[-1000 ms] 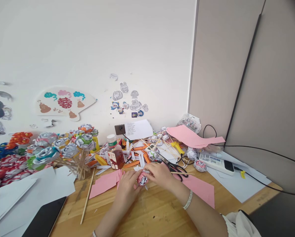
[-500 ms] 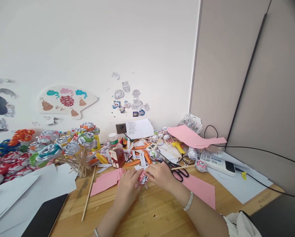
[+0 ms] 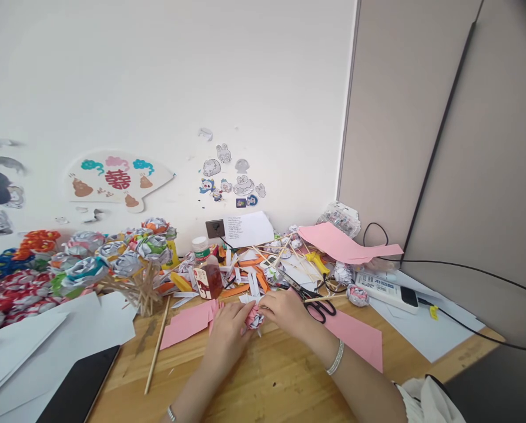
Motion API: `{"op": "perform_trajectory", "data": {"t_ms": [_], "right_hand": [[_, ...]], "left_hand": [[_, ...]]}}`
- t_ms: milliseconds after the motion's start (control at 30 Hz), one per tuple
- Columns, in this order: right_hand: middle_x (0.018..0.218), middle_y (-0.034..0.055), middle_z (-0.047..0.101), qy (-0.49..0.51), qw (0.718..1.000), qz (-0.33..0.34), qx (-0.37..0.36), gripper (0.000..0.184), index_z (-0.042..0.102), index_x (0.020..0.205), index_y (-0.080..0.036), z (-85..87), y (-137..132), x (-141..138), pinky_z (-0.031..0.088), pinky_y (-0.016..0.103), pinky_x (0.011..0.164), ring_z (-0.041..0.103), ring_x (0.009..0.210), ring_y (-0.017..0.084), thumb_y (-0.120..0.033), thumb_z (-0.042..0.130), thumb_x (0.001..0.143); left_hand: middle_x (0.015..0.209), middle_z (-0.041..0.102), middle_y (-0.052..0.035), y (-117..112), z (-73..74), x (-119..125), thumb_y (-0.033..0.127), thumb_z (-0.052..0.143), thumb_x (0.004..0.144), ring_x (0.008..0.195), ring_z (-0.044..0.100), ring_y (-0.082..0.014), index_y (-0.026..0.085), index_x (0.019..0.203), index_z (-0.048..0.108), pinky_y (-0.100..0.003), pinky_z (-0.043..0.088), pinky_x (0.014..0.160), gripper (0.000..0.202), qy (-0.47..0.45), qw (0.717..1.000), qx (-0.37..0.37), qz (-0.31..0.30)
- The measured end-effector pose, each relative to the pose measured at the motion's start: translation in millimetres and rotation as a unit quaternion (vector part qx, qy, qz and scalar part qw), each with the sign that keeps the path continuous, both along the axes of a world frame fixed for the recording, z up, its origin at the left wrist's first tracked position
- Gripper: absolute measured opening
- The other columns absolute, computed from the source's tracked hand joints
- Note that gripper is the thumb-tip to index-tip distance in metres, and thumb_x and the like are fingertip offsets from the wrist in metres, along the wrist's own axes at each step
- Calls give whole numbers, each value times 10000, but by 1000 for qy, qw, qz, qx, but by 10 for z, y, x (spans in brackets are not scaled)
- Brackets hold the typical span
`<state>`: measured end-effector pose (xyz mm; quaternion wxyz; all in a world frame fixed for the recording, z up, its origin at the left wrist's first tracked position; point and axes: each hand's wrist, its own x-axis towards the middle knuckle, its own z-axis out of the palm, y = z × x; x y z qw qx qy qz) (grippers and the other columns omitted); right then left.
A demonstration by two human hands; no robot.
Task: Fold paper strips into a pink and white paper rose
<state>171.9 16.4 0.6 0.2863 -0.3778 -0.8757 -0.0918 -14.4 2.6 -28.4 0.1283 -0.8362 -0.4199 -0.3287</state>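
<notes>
Between my two hands is a pink and white paper flower (image 3: 255, 320), partly covered by my fingers. My left hand (image 3: 228, 329) closes on its left side, thumb near the lower edge. My right hand (image 3: 284, 311) pinches the flower's upper right side. Pink paper sheets (image 3: 186, 326) lie just left of my left hand. Under my right forearm is another pink sheet (image 3: 355, 338), with black-handled scissors (image 3: 318, 308) at its upper edge. A finished-looking paper flower on a stick (image 3: 358, 295) rests right of the scissors.
A bottle of reddish liquid (image 3: 207, 273) stands behind my hands amid paper scraps and sticks. Many paper flowers (image 3: 86, 270) fill the left side. A wooden stick (image 3: 157, 346), a black tablet-like device (image 3: 80, 385) and white sheets lie at left. A white device with a cable (image 3: 388, 292) sits right.
Both hands keep nearly the same grip on the paper flower. The whole view has shifted very slightly; nothing else has visibly moved.
</notes>
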Motion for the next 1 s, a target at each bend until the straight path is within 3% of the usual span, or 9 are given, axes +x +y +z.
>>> {"op": "perform_trajectory", "data": {"t_ms": [133,300,467,667,833,1000], "right_hand": [[860,17,675,38,997,-16,-60,107,632,880,-189,59,-30,0,393,229,637,617,799,152,-290,612,853],[846,16,676,43,996,-4,-82,128,647,854,-192,78,-38,-8,388,228,637,616,793,146,-290,570,883],[813,11,664,24,999,-4,-41,155,640,839,-189,41,-18,-7,367,226,597,608,743,134,-255,519,911],[732,35,628,-72,996,3,42,153,618,792,-147,-49,20,-6,357,238,553,576,644,137,-169,506,893],[741,40,642,-71,997,17,32,140,632,827,-153,-54,25,3,380,234,570,582,655,141,-177,511,893],[846,42,674,30,999,7,-9,207,636,1014,-191,25,-21,21,415,237,643,619,759,154,-269,463,932]], "left_hand": [[918,673,-94,-24,29,12,218,645,756,824,601,-242,170,1095,601,-371,466,700,345,4,1000,3,0],[903,672,-84,-55,77,24,196,649,749,813,596,-237,179,1095,600,-367,465,699,350,10,1000,3,6],[904,670,-82,-62,88,32,210,663,735,827,593,-241,185,1099,601,-372,465,713,370,3,1000,-1,9],[930,671,-95,-66,68,28,201,647,744,848,590,-248,174,1104,602,-382,465,728,365,4,1000,-1,6],[930,676,-95,-53,64,26,198,646,739,855,597,-254,177,1102,606,-392,470,734,366,1,1000,-12,-1],[935,685,-93,-43,73,17,215,654,725,844,613,-262,200,1104,606,-393,475,719,383,-30,999,-32,18]]}}
